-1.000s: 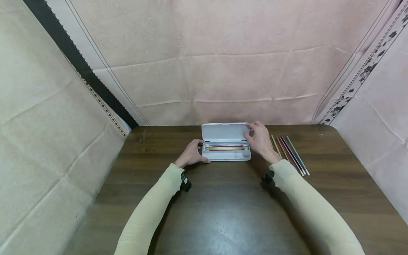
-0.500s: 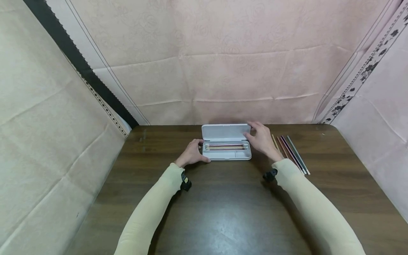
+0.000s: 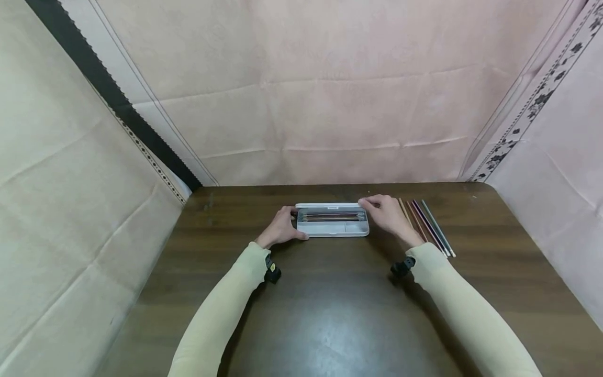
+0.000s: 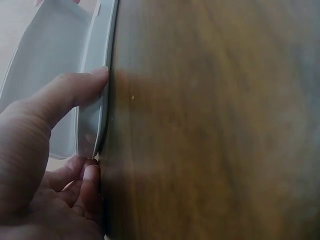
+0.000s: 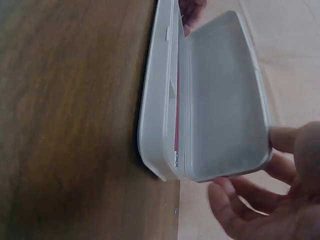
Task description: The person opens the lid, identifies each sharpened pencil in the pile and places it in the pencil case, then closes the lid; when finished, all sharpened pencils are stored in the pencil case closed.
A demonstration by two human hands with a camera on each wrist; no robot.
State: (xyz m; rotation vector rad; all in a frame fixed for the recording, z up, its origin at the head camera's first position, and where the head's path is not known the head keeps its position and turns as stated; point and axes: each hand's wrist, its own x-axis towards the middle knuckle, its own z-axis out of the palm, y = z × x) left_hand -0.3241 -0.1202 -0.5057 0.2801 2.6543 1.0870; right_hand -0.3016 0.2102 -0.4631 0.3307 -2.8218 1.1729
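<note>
A pale grey-white pencil case [image 3: 330, 229] lies on the table, its hinged lid [image 3: 325, 205] raised partway at the back. Inside lie several thin pencils [image 3: 332, 216]. My left hand [image 3: 281, 229] holds the left end of the case, the thumb at its front edge and the other fingers around the end, as the left wrist view shows. At the lid's right corner, my right hand [image 3: 387, 214] grips the rim between thumb and fingers; the right wrist view shows the lid's inner face [image 5: 227, 95] tilted up.
Several loose colored pencils [image 3: 431, 228] lie side by side on the table, right of my right hand. The brown wooden table [image 3: 325, 303] meets a light cloth backdrop [image 3: 348, 125] at its far edge, with cloth on both sides.
The lid has swung forward and down from its upright position, with my right hand on its corner. My left hand stays at the left end of the case.
</note>
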